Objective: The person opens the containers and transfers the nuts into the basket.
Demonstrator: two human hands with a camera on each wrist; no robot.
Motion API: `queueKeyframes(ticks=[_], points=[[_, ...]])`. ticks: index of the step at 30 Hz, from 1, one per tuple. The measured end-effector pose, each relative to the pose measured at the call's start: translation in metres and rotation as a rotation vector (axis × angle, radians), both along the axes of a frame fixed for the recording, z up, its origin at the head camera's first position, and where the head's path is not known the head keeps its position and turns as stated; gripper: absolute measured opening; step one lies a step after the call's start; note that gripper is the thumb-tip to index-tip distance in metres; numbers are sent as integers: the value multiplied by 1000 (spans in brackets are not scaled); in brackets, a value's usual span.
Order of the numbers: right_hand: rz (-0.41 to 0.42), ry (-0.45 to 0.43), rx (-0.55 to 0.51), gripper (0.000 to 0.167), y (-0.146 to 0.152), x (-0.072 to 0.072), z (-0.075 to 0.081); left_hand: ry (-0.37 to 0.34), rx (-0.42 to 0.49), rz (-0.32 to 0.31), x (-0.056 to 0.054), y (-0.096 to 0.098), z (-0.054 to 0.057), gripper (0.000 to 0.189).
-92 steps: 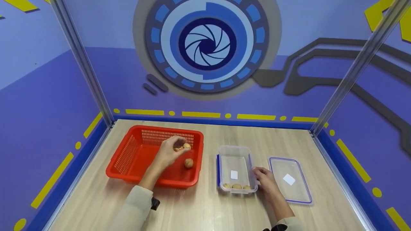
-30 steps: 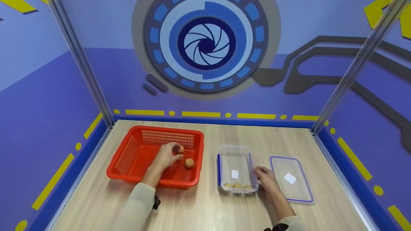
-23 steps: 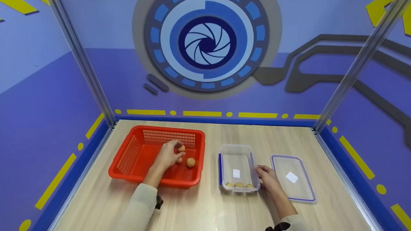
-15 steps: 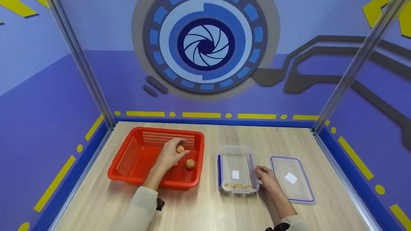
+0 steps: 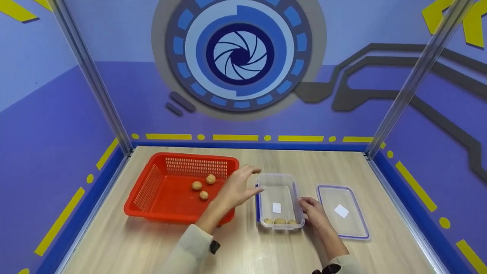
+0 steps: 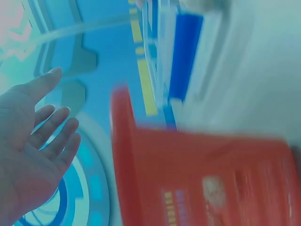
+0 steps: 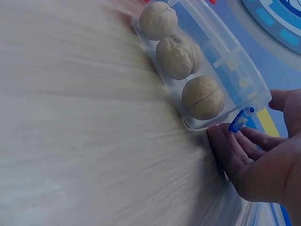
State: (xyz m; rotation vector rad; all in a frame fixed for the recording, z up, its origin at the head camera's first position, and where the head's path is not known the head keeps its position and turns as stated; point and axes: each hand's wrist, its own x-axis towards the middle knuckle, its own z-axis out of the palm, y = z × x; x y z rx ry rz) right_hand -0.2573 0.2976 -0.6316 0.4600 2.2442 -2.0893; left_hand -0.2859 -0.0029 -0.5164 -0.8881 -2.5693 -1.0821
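My left hand [image 5: 236, 187] is over the gap between the red basket [image 5: 152, 211] and the clear plastic food container [image 5: 279, 180]. Its thumb and fingers are spread apart, and the left wrist view shows the palm with nothing in it. Several walnuts [image 5: 196, 185] are in the basket, partly screened by the left forearm. My right hand [image 5: 315, 211] grips the right wall of the container, thumb and fingers about its side by the blue latch [image 7: 240, 120]. Three walnuts [image 7: 203, 98] lie in a row along the container's near end.
A clear lid with a blue seal [image 5: 342, 224] lies flat on the wooden table [image 5: 243, 255], right of the container. Patterned blue walls [image 5: 125, 87] with metal corner posts [image 5: 412, 78] enclose the table at the back and sides.
My left hand has left the walnuts in the basket, opened, and moved right towards the container. Walnuts it covered now show in the basket. The right hand stays at the container.
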Motion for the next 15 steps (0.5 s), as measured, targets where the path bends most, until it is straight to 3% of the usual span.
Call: queueKeyframes(ticks=[8,15], points=[[-1,-1,10,43,1,-1,-2,16,-6,-111,9,49,-8,50],[-1,19,-2,42,0,-1,-1,-16,-32,-130,14,73,-25,51]])
